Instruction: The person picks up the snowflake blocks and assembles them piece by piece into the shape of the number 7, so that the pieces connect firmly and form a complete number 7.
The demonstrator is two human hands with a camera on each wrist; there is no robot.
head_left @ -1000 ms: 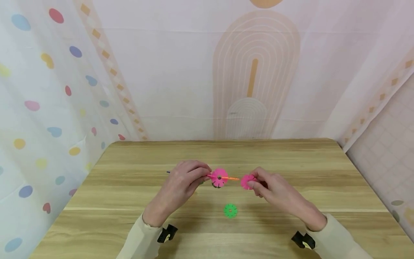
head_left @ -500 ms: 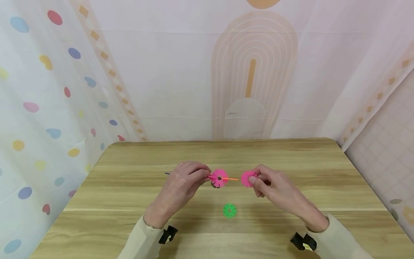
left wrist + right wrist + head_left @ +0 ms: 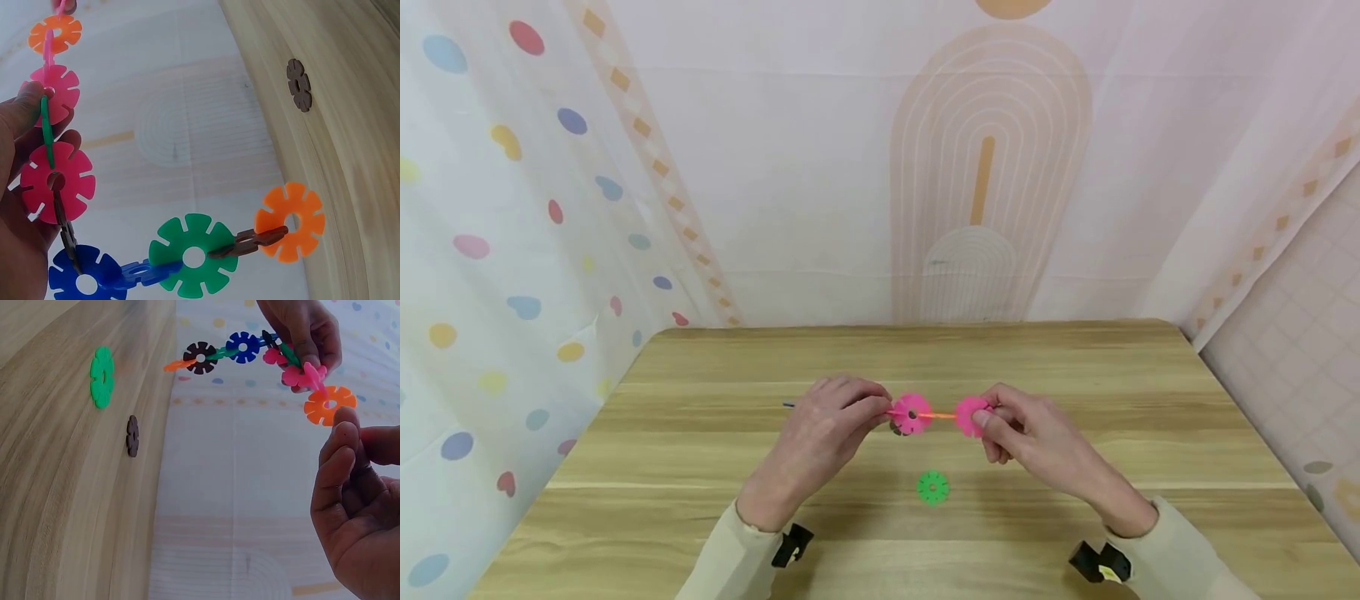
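Observation:
My left hand (image 3: 871,409) pinches a chain of slotted plastic discs (image 3: 194,253) above the wooden table (image 3: 700,467). In the left wrist view the chain runs orange, pink, pink, blue, green, orange, with brown links between. In the head view a pink disc (image 3: 912,414) of the chain faces me, and an orange piece (image 3: 942,415) sticks out edge-on to its right. My right hand (image 3: 983,417) pinches a separate pink disc (image 3: 970,416) that touches the orange tip. The right wrist view shows my right fingertips (image 3: 340,440) just below the chain's orange end disc (image 3: 329,404).
A loose green disc (image 3: 933,487) lies on the table in front of my hands. A dark brown disc (image 3: 132,435) lies under the chain, also seen as a brown disc (image 3: 300,84) in the left wrist view. Patterned cloth walls stand behind and to the left.
My right hand has brought its pink disc leftward, closing the gap to the chain's orange end. The left hand has stayed nearly still.

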